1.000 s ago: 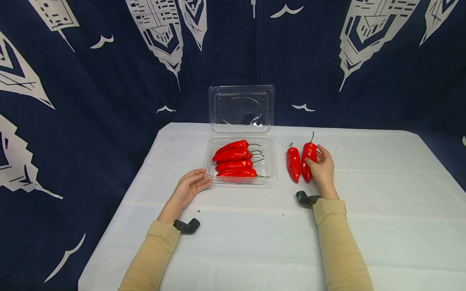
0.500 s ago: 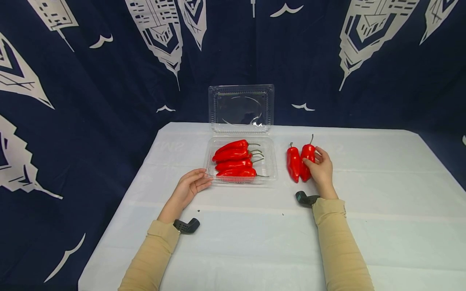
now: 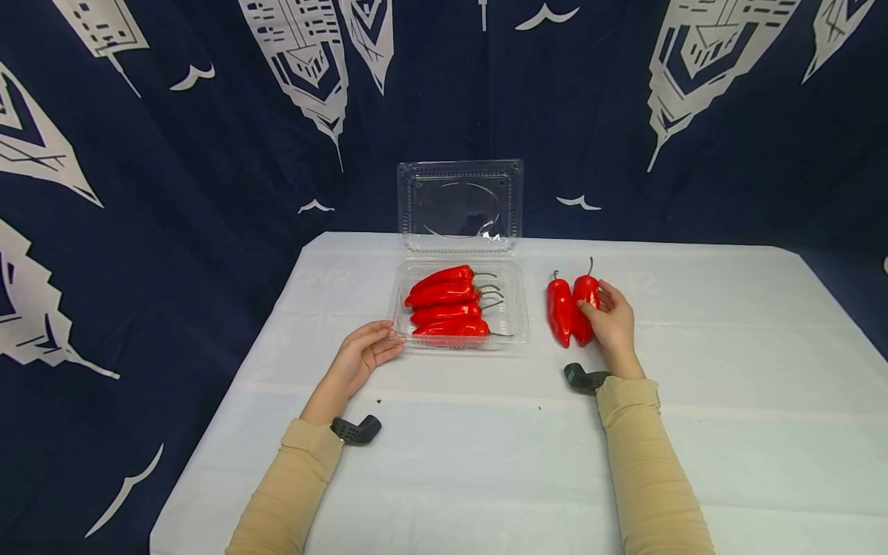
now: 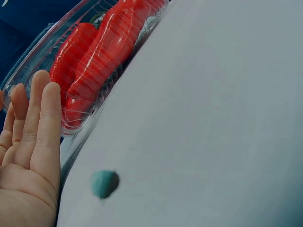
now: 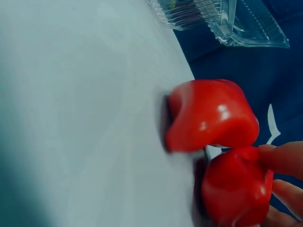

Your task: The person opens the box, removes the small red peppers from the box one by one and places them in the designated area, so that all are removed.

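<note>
At the right of the head view, my right hand [image 3: 612, 324] pinches a red pepper [image 3: 586, 297] between thumb and fingers. Its green stem points to the back. Right beside it on the left lies a second red pepper [image 3: 559, 310]; in the right wrist view the held red pepper [image 5: 236, 189] sits against it. My left hand [image 3: 362, 358] has its fingers extended at the near left corner of a clear plastic clamshell box [image 3: 515, 308]. Several red peppers [image 3: 449, 294] lie inside in a stack, stems to the right. In the left wrist view the fingers [image 4: 47, 118] are straight beside the box wall.
The clear lid [image 3: 459, 208] of the box stands upright at the table's back edge. A white cloth [image 3: 472, 462] covers the table. Behind hangs a dark blue curtain [image 3: 583, 116] with pale prints. Tiny dark specks [image 3: 378, 401] lie on the cloth.
My right hand has shifted slightly left with its red pepper, closing the gap to the other loose one. The left hand and the box have stayed in place.
</note>
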Tool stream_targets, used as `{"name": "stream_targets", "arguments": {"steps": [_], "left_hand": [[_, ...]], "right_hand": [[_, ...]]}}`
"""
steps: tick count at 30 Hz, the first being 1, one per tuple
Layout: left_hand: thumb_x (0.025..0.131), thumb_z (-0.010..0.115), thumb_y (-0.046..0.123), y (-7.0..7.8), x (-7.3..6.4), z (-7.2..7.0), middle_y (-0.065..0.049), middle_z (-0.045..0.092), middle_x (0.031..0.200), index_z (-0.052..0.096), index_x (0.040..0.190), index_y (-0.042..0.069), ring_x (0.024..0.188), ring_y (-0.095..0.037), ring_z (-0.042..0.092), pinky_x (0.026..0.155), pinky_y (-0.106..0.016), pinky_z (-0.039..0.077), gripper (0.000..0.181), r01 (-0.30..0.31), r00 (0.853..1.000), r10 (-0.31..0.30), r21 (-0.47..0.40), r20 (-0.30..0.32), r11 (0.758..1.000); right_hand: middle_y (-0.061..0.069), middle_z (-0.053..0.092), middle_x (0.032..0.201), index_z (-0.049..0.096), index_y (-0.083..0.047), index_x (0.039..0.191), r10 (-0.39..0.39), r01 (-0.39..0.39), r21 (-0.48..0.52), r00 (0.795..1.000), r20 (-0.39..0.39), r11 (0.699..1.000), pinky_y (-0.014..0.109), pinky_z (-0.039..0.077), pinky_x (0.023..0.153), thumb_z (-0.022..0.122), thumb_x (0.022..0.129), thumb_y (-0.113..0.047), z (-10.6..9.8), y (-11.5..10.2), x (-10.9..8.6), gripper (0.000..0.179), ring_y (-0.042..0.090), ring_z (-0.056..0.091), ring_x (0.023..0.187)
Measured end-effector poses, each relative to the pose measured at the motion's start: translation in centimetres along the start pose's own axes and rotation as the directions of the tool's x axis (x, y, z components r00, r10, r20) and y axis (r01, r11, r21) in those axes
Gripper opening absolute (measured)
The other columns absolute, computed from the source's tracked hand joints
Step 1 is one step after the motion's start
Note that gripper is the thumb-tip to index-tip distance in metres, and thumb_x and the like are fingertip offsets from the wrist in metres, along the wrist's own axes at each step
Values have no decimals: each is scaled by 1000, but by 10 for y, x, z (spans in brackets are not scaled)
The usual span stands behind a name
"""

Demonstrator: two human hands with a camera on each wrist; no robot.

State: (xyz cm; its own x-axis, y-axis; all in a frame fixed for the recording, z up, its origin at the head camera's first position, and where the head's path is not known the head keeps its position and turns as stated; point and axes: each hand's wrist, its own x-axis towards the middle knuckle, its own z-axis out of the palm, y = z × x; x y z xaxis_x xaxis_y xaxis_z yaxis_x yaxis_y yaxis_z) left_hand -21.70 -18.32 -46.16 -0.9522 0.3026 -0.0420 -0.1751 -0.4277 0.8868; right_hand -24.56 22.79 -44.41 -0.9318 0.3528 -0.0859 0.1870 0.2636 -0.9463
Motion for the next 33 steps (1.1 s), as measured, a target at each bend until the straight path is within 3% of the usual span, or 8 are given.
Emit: {"name": "stream_targets", "arguments": {"steps": [24,33], "left_hand": [[99,35,-1,-1,0,-1,-6,63,92,39,121,-11,92,-20,67,90,-37,51,25,-3,1000,3,2,-3,1000],[99,35,-1,0,0,0,-6,62,92,36,124,-14,92,-19,67,88,-36,52,28,2,1000,-1,6,-9,1000]], "right_hand": [[20,44,138,42,0,139,-8,8,-22,1000,-10,1000,40,41,102,44,95,-8,-2,2,4,45,32,45,124],[22,43,139,42,0,139,-17,18,-58,1000,25,998,42,41,103,43,96,-9,-8,0,1,44,33,44,124]]}}
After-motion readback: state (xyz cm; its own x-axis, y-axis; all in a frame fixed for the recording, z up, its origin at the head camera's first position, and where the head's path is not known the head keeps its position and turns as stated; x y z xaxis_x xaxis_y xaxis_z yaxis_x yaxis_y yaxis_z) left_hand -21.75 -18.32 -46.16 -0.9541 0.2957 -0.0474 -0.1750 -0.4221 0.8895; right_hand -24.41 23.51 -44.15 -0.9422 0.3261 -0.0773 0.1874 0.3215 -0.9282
